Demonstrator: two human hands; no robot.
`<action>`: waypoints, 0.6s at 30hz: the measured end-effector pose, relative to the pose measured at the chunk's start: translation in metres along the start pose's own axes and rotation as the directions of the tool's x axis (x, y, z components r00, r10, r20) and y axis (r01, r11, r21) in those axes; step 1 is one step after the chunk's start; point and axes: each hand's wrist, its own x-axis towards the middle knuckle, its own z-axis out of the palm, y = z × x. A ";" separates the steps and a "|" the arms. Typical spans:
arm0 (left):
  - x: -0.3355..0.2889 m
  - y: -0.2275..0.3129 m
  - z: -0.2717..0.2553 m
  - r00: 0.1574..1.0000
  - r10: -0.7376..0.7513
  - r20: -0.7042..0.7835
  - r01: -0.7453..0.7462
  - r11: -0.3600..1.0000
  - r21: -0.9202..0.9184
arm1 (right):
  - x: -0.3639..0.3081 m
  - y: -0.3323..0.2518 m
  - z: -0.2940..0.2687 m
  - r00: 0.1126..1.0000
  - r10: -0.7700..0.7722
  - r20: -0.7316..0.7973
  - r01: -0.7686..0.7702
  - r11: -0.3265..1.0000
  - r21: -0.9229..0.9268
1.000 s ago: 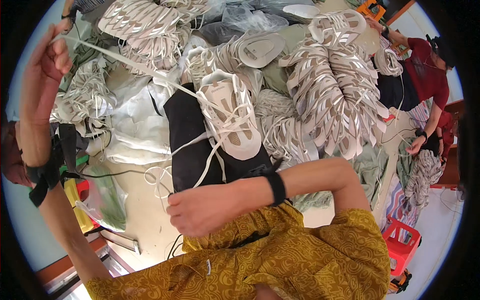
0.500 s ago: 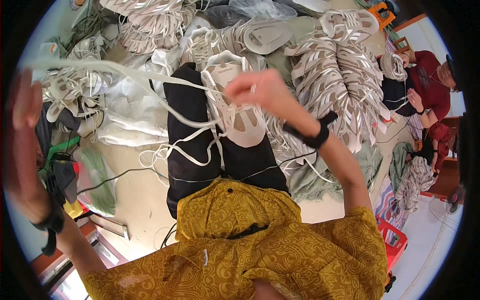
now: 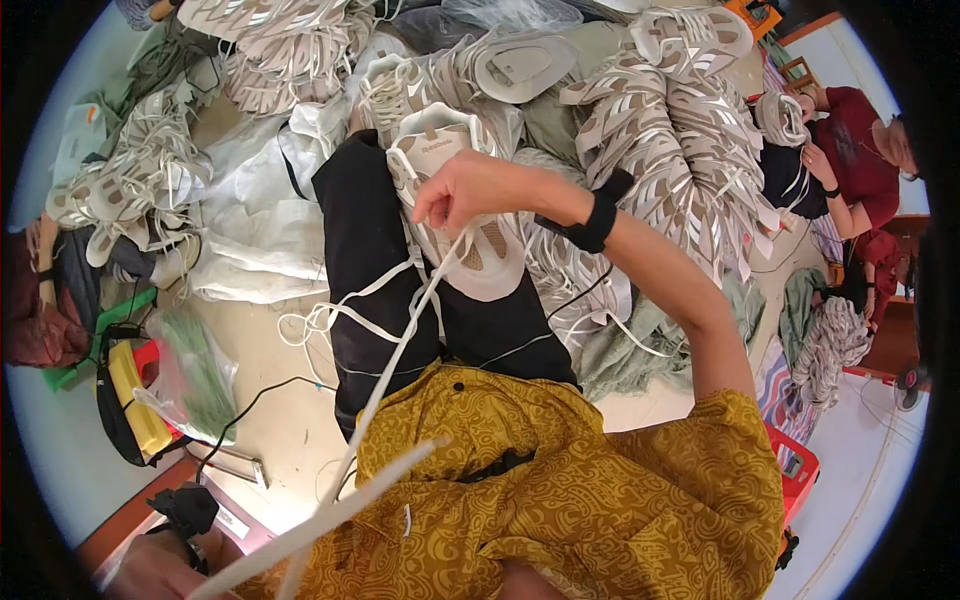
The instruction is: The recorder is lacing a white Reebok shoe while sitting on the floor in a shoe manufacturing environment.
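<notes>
A beige and white shoe upper (image 3: 490,272) rests on my black-trousered lap, its opening pointing away from me. My right hand (image 3: 462,192) is closed over its lacing area with curled fingers; what they grip is hidden. From under that hand a long white shoelace (image 3: 400,345) runs taut toward the lower left. Another stretch of white lace (image 3: 385,482), blurred, crosses my yellow patterned shirt to the bottom edge. My left hand (image 3: 160,572) is low in the left corner beside the lace, its fingers not visible. Loose lace loops (image 3: 325,312) hang over my left thigh.
Stacked shoe uppers (image 3: 665,150) rise at the right, with more piles (image 3: 290,65) at the far left. White plastic sheeting (image 3: 260,235) lies on the left floor near a yellow box (image 3: 140,400). A thin dark cable crosses my lap. A co-worker (image 3: 860,150) sits at the right.
My left hand has swung from the upper left down to the bottom left corner, and the lace now runs toward me. My right hand has shifted slightly left over the shoe upper.
</notes>
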 end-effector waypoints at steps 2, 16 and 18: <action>-0.002 -0.005 0.004 0.988 -0.151 -0.027 0.149 0.987 -0.056 | -0.012 0.001 -0.002 0.998 -0.008 0.060 0.017 0.989 -0.149; 0.001 0.001 0.010 0.956 -0.293 0.008 0.293 0.956 -0.015 | -0.027 -0.010 0.050 0.951 -0.277 0.139 0.263 0.486 -0.833; -0.004 0.020 0.015 0.938 -0.347 0.013 0.346 0.937 0.048 | -0.014 -0.033 0.049 0.938 -0.335 0.092 0.327 0.763 -0.558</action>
